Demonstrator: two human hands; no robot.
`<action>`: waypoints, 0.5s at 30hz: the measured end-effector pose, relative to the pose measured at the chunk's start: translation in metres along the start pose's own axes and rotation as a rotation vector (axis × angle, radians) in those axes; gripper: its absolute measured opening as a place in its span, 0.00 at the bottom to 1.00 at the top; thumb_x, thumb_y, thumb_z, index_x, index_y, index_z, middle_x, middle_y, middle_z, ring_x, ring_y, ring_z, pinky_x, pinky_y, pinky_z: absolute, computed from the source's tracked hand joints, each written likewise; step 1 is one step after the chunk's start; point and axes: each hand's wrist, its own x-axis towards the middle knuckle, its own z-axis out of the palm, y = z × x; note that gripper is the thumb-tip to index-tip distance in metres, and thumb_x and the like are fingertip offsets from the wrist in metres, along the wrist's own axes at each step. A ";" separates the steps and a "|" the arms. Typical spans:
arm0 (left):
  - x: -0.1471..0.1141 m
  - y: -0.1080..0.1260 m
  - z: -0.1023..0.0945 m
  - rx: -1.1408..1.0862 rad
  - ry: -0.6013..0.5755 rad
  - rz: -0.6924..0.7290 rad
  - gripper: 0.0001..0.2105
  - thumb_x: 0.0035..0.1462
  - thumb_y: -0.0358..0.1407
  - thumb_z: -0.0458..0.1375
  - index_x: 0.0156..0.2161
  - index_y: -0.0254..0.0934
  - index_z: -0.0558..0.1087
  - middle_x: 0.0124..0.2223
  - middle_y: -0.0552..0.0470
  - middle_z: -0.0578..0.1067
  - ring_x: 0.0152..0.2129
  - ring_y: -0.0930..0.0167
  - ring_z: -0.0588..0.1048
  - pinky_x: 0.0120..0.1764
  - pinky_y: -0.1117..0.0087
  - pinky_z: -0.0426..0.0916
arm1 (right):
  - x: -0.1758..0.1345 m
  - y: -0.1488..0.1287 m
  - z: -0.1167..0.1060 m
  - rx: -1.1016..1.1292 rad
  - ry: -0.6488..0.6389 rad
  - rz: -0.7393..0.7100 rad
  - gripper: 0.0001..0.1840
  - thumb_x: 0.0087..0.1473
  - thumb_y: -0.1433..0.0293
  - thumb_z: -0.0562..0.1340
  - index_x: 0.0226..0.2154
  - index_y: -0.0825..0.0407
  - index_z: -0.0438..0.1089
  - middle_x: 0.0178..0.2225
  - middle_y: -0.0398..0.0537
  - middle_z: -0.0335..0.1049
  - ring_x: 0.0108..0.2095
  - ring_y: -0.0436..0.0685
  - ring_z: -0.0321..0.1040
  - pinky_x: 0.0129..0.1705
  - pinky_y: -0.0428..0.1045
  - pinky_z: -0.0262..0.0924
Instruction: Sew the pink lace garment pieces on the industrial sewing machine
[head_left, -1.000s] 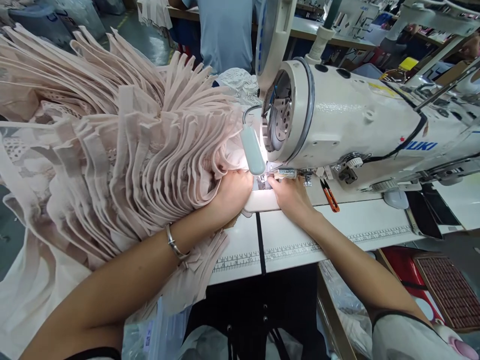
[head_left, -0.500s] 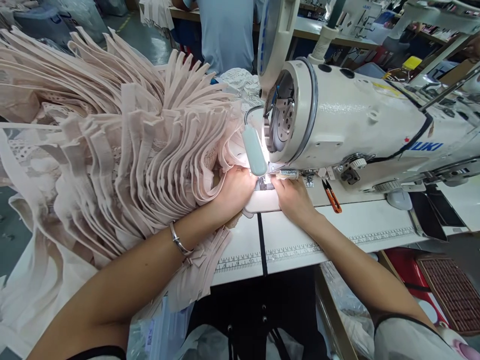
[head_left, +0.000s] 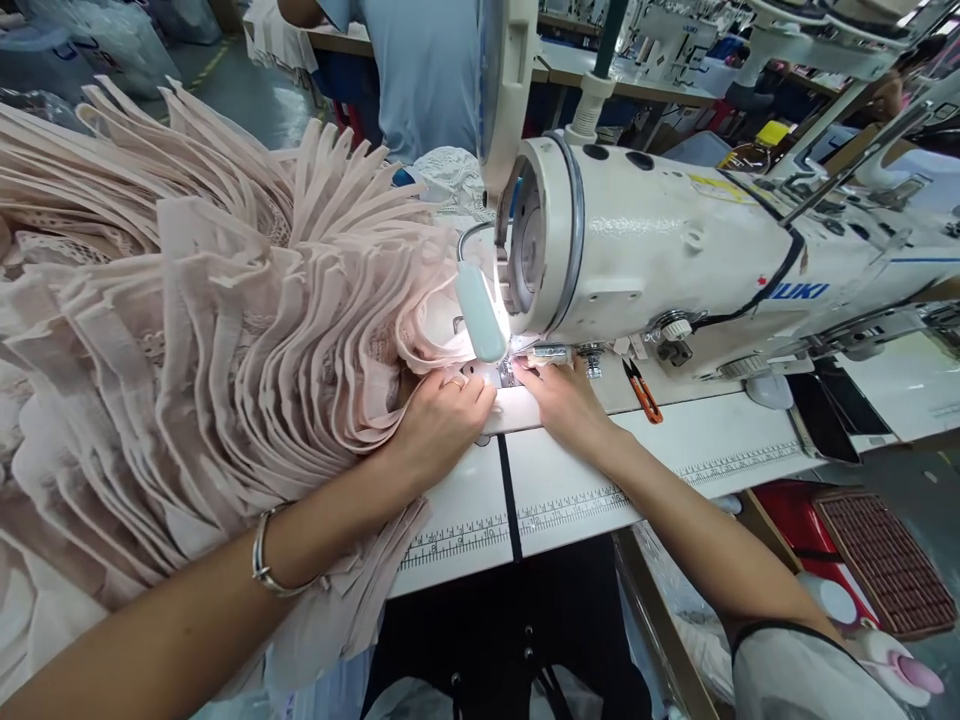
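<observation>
Left hand (head_left: 442, 420): its fingers are bending and lying close together, near the left side of the metal foot (head_left: 507, 372); whether they are pinching some cloth, I cannot tell.
Right hand (head_left: 568, 405): it is half curling, with thumb and forefinger pointing to the same foot from the other side; its grip is hiding from the view, so I cannot tell what it is holding.
Pink garments (head_left: 300, 340): they are piling in many folds to the left of the left hand, and some folds are hanging below its forearm; one curved edge (head_left: 431, 350) is lying just beyond its knuckles.
Sewing machine (head_left: 637, 240): its white head is standing beyond and above the right hand.
Lamp (head_left: 481, 312): it is shining on the place between both hands, from just beyond them.
Snips (head_left: 643, 392): they are lying to the right of the right hand, apart from it, orange handles toward the person.
Bracelet (head_left: 261, 560): it is circling the left forearm, behind the left hand.
Worktop (head_left: 544, 462): it is extending under and in front of both hands, carrying a printed ruler (head_left: 570, 509) on the near edge.
</observation>
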 end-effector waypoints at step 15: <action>0.002 0.002 0.008 0.022 0.073 0.034 0.12 0.63 0.20 0.48 0.34 0.37 0.68 0.31 0.51 0.73 0.29 0.65 0.72 0.34 0.66 0.62 | -0.001 -0.003 0.001 0.012 -0.012 0.027 0.30 0.60 0.81 0.46 0.59 0.50 0.66 0.47 0.58 0.71 0.41 0.63 0.67 0.50 0.59 0.55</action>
